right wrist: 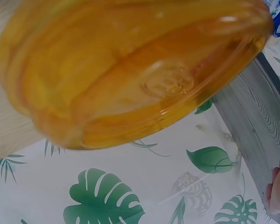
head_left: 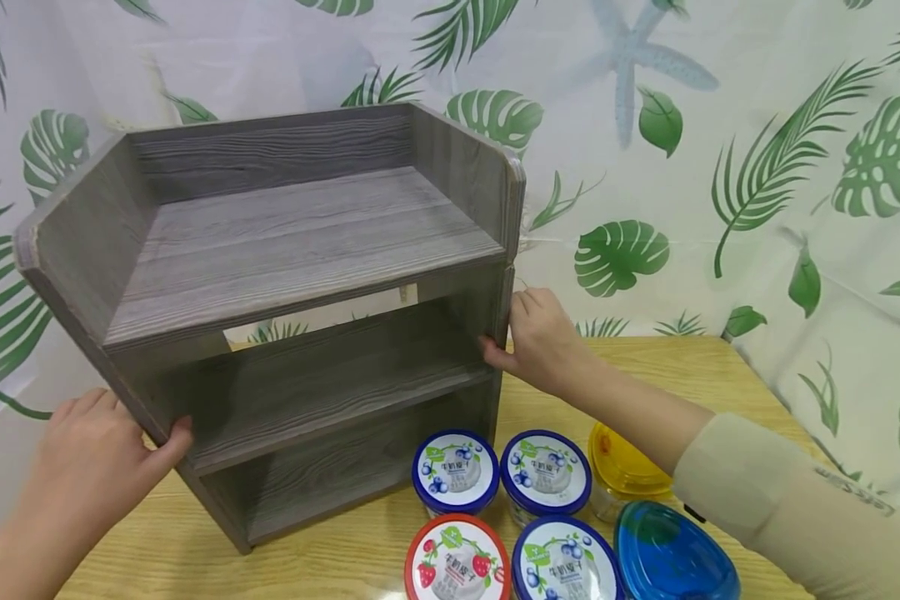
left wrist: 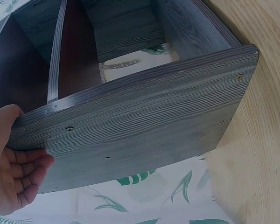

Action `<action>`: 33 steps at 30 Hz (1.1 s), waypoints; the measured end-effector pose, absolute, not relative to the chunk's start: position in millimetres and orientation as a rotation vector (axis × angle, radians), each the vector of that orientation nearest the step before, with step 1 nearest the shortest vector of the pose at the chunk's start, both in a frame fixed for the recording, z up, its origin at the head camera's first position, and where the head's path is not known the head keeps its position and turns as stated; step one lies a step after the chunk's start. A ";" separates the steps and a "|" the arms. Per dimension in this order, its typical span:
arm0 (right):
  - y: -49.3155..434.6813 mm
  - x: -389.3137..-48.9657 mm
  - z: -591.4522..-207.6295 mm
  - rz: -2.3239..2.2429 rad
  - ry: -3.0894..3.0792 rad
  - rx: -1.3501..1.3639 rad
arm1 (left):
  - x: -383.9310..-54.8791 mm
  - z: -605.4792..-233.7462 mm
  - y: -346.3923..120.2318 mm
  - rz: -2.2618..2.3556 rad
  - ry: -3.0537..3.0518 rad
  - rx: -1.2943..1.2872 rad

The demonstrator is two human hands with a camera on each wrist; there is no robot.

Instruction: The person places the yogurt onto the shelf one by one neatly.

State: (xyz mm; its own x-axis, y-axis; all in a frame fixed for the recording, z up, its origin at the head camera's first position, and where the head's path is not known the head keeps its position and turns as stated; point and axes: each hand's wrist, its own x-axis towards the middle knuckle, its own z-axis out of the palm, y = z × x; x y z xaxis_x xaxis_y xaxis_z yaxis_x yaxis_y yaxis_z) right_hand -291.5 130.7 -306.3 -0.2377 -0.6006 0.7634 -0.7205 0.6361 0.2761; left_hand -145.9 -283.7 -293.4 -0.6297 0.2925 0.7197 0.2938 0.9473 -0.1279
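Note:
A grey wood-grain shelf unit [head_left: 300, 237] stands on the table, with a raised rim round its top and two levels below. At its left side panel, my left hand [head_left: 97, 454] grips the front edge, thumb on the inner side and fingers against the outer face. In the left wrist view that hand [left wrist: 18, 163] holds the panel [left wrist: 144, 121], where screw heads show. My right hand [head_left: 540, 337] grips the right side panel, its thumb over the front edge. Only the fingers of the right hand [right wrist: 279, 186] appear in the right wrist view.
Several round tubs stand before the shelf, including a blue-lidded one [head_left: 456, 471] and a red-lidded one [head_left: 457, 560]. A yellow-lidded container [head_left: 626, 462] sits below my right forearm, with a blue-lidded container [head_left: 675, 554] nearer. A leaf-print cloth [head_left: 615, 167] hangs behind the wooden table [head_left: 667, 358].

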 end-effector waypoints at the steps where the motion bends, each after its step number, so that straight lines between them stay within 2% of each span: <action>1: 131.5 -291.4 -306.1 0.161 -1.934 1.041 | -146.7 -293.1 -283.3 -0.010 -2.284 -0.412; 33: 154.1 -282.0 -306.9 0.105 -1.935 0.985 | -171.2 -295.8 -271.0 -0.072 -2.220 -0.480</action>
